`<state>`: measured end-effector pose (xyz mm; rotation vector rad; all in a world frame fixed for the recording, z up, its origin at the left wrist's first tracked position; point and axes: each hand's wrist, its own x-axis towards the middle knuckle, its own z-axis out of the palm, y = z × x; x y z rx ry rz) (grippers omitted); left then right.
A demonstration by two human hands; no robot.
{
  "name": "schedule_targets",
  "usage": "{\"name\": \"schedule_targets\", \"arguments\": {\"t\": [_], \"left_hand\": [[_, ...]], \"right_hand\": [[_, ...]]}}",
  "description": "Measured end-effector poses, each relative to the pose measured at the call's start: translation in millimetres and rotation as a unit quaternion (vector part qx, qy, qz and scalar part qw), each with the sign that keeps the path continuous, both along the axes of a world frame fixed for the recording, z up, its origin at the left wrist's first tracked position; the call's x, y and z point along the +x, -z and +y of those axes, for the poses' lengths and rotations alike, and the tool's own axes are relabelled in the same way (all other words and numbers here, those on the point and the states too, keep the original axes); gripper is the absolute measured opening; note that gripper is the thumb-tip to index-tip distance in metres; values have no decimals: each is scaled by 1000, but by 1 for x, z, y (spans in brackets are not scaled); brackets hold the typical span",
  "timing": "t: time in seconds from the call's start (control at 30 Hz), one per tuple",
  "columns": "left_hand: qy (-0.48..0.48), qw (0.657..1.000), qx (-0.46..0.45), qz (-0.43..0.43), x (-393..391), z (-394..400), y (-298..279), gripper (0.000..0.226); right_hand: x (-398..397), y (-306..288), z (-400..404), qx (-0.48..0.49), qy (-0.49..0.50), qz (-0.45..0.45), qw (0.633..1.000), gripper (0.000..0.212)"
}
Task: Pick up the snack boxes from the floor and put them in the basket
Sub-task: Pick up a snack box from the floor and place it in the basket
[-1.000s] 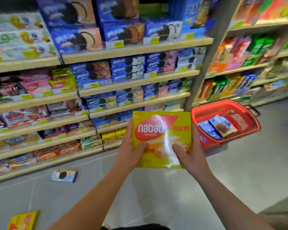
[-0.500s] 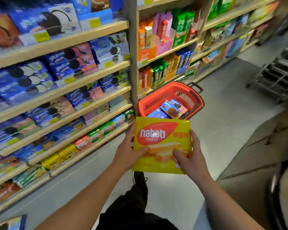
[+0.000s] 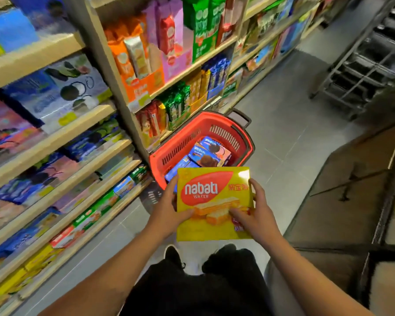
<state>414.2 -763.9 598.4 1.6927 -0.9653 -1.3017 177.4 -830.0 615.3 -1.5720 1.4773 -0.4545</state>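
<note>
The red basket point(image 3: 217, 131) on the floor ahead already holds a few blue snack boxes point(image 3: 209, 153), while the yellow wafer box point(image 3: 213, 201), clamped between left hand point(image 3: 167, 215) and right hand point(image 3: 258, 215), hovers just near of it, undelivered.
</note>
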Motion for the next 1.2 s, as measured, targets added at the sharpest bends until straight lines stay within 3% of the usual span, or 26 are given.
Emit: {"name": "schedule_targets", "arguments": {"t": [0.2,0.33,0.47,0.73,0.97,1.2], "left_hand": [[-46,998,34,29,-3,-81,34,91],[-124,987,99,31,-7,-132,63,103],[-180,973,143,-4,-15,-170,79,118],[-324,924,204,-2,-25,-193,164,115],[-341,907,245,4,-6,-205,315,107],[-360,903,235,1,17,-221,458,104]], "right_hand": [[7,37,-116,49,-70,8,996,87],[13,71,-198,81,-143,17,986,89],[27,101,-274,98,-241,23,965,93],[84,184,-346,163,-356,112,914,92],[127,333,-353,163,-390,150,894,91],[156,471,-351,109,-367,208,900,92]]}}
